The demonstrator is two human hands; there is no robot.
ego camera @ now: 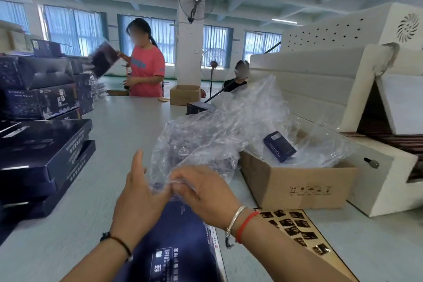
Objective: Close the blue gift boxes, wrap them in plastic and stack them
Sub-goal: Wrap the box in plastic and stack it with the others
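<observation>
A dark blue gift box (180, 249) lies closed on the white table (123, 135) right in front of me, partly under my forearms. Above its far end a clear plastic bag (206, 137) billows up, crumpled and half open. My right hand (201, 190) pinches the bag's near edge with curled fingers. My left hand (139, 194) is at the same edge with the thumb against the plastic and the fingers raised and spread. Stacks of blue gift boxes (43, 149) stand at the left.
A cardboard carton (299, 185) with plastic and a small blue box (279, 146) sits right of the bag. Beyond it is a white shrink-tunnel machine (343, 89). A sheet of dark stickers (295, 229) lies near right. Two people work at the table's far end.
</observation>
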